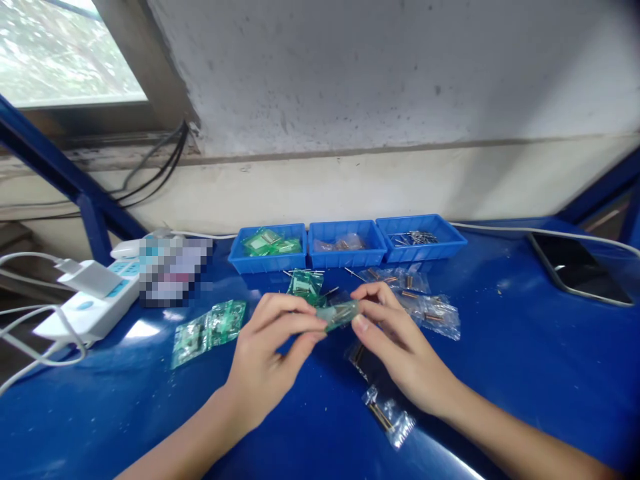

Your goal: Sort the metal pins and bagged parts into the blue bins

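Between my two hands a small green-tinted plastic bag (339, 314) is stretched, with something slim inside that I cannot make out. My left hand (273, 350) pinches its left end, and my right hand (395, 347) grips the right end. Just behind it lies another green bag (305, 285), with loose metal rivets (354, 274) around it. Clear bags (434, 313) holding brass-coloured pins lie beyond my right hand. One more clear bag (387, 415) of pins rests in front of it. To the left are green plastic bags (210, 330).
Three blue bins line the back: the left bin (267, 267) has green bags, the middle bin (349, 257) clear bags, the right bin (423, 252) metal rivets. A white power strip (93, 313) with cables stands at left. A phone (577, 267) lies at right.
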The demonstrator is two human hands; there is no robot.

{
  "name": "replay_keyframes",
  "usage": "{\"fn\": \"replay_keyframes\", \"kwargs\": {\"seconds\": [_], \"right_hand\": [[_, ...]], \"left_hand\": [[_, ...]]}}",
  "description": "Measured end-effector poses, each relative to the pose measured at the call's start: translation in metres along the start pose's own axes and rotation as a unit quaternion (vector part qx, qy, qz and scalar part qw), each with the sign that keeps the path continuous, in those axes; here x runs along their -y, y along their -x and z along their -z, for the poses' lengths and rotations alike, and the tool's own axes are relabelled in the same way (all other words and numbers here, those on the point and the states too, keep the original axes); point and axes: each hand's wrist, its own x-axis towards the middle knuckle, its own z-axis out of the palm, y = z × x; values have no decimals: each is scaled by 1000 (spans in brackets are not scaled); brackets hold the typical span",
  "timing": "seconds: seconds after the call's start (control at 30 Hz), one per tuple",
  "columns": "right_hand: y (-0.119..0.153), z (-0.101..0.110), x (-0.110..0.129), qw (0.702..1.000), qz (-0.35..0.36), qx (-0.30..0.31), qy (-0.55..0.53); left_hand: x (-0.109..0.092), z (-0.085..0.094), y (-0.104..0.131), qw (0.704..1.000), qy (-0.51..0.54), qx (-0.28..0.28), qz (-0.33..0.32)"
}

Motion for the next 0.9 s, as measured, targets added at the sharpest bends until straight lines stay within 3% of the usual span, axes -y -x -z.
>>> {"fn": "replay_keyframes", "kwargs": {"seconds": [0.07,0.17,0.27,0.33,0.43,0.5,0.53,0.6,0.67,0.73,0.8,0.83,0.9], "right_hand": [[-2,2,4,999,-24,7,-42],[-2,2,3,999,-21,4,-35],[-1,-1,-5,996,65,6,56],[1,-2,-12,975,162,17,153],[2,-3,-19,934,251,43,252],[3,-4,-19,931,254,45,259],[2,-4,-18,936,245,37,248],[1,-3,-16,954,218,5,207],[0,-3,-15,967,194,-28,165],[0,-2,-15,972,185,-48,140],[1,-3,-14,973,186,-51,125],[1,-3,-14,974,188,-52,119],[2,-4,-13,974,189,-51,112]], "left_hand": [[-2,-1,2,995,-60,15,-75],[-3,-3,2,994,-79,62,-49],[-1,-3,-1,980,15,161,114],[1,-2,-3,933,135,208,259],[3,-2,-3,850,262,179,420],[2,-1,-5,842,271,156,440],[2,1,-7,859,245,149,424],[1,8,-14,928,123,96,339],[4,20,-25,977,-55,-19,203],[14,32,-40,969,-197,-132,76],[28,40,-56,941,-287,-180,9],[36,42,-62,930,-321,-180,-9],[51,43,-70,928,-364,-74,-14]]}}
